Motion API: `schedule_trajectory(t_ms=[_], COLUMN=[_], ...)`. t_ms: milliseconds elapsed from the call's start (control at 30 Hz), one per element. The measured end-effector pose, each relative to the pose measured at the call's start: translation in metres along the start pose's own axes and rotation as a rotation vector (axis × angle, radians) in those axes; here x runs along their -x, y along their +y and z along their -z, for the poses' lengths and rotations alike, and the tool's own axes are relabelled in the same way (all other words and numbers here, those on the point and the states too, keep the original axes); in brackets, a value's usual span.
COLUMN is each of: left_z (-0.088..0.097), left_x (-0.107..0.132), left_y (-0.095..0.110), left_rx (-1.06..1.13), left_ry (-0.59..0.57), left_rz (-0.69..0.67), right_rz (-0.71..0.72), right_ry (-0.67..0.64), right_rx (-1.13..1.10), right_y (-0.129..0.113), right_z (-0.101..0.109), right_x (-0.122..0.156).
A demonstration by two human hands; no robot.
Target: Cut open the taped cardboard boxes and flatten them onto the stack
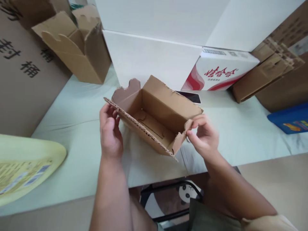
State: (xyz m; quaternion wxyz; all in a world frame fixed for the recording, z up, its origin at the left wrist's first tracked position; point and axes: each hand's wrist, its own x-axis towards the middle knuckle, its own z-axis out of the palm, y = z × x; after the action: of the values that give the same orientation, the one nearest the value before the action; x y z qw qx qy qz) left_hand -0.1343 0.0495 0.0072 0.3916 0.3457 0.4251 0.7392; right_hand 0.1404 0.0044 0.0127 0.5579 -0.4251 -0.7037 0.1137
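An open brown cardboard box is between my hands over the pale green cloth. Its top flaps are up, with torn, ragged edges, and nothing lies inside. My left hand is closed at the left corner of the long near flap, its fingertips partly hidden beneath that flap. At the other end, my right hand pinches the short right flap between thumb and fingers. Behind the box, a dark-screened phone is partly covered by the far flap.
White panels rise at the back. Another open cardboard box stands back left, and a red-and-white carton back right. A yellow-green container lies at left; a blue packet sits far right. The cloth-covered surface ends toward me.
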Motion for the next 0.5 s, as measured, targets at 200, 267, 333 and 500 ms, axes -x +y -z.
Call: schedule_trajectory(t_ms=[200, 267, 333, 500], left_z=[-0.023, -0.027, -0.03, -0.034], left_x=[0.006, 0.009, 0.01, 0.014], left_y=[0.001, -0.002, -0.006, -0.01], left_rx=[-0.119, -0.135, -0.128, -0.144], left_ry=[0.044, -0.002, -0.039, -0.035], left_rz=[-0.133, -0.177, -0.21, -0.136], right_rz=[-0.121, -0.191, -0.259, -0.349], right_ry=[0.157, 0.191, 0.152, 0.01], right_rx=[-0.034, -0.123, -0.243, -0.37], right_y=[0.016, 0.019, 0.021, 0.028], right_z=[0.001, 0.002, 0.002, 0.006], right_x=[0.018, 0.022, 0.026, 0.034])
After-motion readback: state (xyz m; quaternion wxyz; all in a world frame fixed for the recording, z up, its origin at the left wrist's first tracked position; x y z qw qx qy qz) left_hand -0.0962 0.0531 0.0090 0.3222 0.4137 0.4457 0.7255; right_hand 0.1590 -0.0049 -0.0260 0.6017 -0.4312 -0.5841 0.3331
